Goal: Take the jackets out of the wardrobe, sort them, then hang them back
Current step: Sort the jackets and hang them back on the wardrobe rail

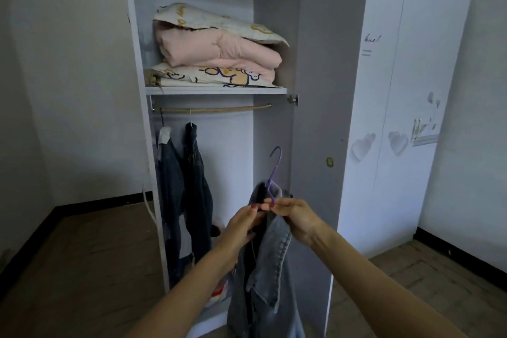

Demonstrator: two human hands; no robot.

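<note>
**Light denim jacket on purple hanger, held below the rail**

Head view. Both hands are raised in front of the open wardrobe (315, 63). The right hand (295, 217) pinches the purple hanger (274, 173) at the base of its neck, fingers curled round it, hook pointing up and free of the rail (214, 109). The left hand (244, 223) grips the collar area of the light denim jacket (270, 263), fingers curled into the cloth just beside the right hand. Probable reason for the two-hand hold: one hand steadies the hanger while the other seats the collar on it, so that the garment does not slide off when lifted.

The jacket hangs from the hands, its body dropping towards the bottom edge of the frame, in front of the wardrobe's lower right part. It is well below the rail.

Two dark denim jackets (186, 195) hang on the rail at its left end, close together; the right stretch of rail is bare, which I judge to be the intended slot. Folded bedding (216, 46) sits on the shelf (216, 90) above the rail.

Judgement: the hanging-back stage, with at least this jacket not yet hung.
</note>
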